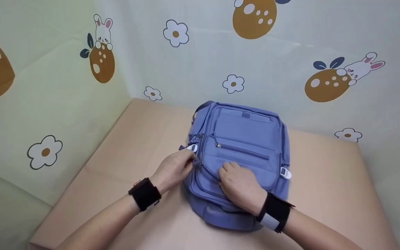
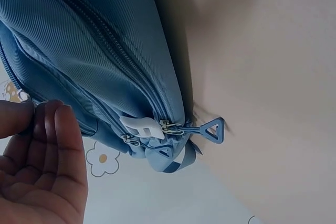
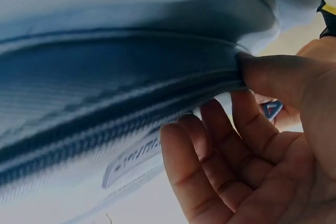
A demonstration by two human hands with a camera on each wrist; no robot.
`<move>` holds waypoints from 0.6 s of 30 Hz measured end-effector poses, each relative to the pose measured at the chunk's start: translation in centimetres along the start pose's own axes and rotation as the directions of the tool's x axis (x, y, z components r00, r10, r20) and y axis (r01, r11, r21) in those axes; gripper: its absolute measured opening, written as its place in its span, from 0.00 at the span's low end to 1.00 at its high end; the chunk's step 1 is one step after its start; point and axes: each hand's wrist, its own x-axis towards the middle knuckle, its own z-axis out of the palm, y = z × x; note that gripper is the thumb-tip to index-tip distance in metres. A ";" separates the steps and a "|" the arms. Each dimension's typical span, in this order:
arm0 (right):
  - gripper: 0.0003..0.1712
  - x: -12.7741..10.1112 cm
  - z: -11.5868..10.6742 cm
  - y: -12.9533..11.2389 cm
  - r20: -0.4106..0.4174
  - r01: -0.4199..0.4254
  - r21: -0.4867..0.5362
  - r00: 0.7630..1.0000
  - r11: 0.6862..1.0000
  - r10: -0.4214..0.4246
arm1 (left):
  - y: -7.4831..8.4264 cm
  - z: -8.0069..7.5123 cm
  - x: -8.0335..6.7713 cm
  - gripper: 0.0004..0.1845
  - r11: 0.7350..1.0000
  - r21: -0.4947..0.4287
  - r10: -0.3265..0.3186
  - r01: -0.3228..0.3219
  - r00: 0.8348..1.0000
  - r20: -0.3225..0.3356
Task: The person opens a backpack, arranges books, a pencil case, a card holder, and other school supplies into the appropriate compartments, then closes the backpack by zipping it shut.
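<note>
A blue backpack (image 1: 245,135) lies front side up, its bottom toward me. At the left edge of its front pocket, my left hand (image 1: 177,168) pinches a zipper pull between thumb and fingers; the fingertips mostly hide it. My right hand (image 1: 240,184) grips the pocket's zipped edge, thumb on one side and fingers on the other in the right wrist view. Between the hands runs the pocket zipper (image 1: 209,172). Two more pulls with triangular tabs, one a zipper pull (image 2: 212,130), hang beside a white buckle (image 2: 142,127) in the left wrist view.
The backpack rests on a beige tabletop (image 1: 130,139). A short front zipper (image 1: 243,152) crosses the bag above my hands, and another white buckle (image 1: 285,173) sits on its right side. A patterned curtain (image 1: 200,62) stands behind and to the left.
</note>
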 end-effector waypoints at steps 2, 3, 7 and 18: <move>0.10 -0.1 0.0 -0.1 -0.003 0.006 -0.004 1.000 1.000 -0.006 | -0.1 0.0 0.1 0.04 1.000 -0.001 0.000 0.000 1.000 0.001; 0.10 -0.1 0.0 -0.1 -0.003 0.006 -0.006 1.000 1.000 -0.006 | -0.1 0.0 0.2 0.04 1.000 -0.002 -0.004 0.004 1.000 0.000; 0.11 -0.2 0.0 -0.1 0.000 -0.002 -0.004 1.000 1.000 0.002 | -0.5 -0.1 0.9 0.04 1.000 0.000 -0.010 0.010 1.000 -0.003; 0.12 -0.6 -0.2 -0.2 0.011 -0.020 0.010 1.000 1.000 0.020 | -2.0 0.0 2.9 0.03 0.998 0.010 -0.067 0.067 0.997 0.028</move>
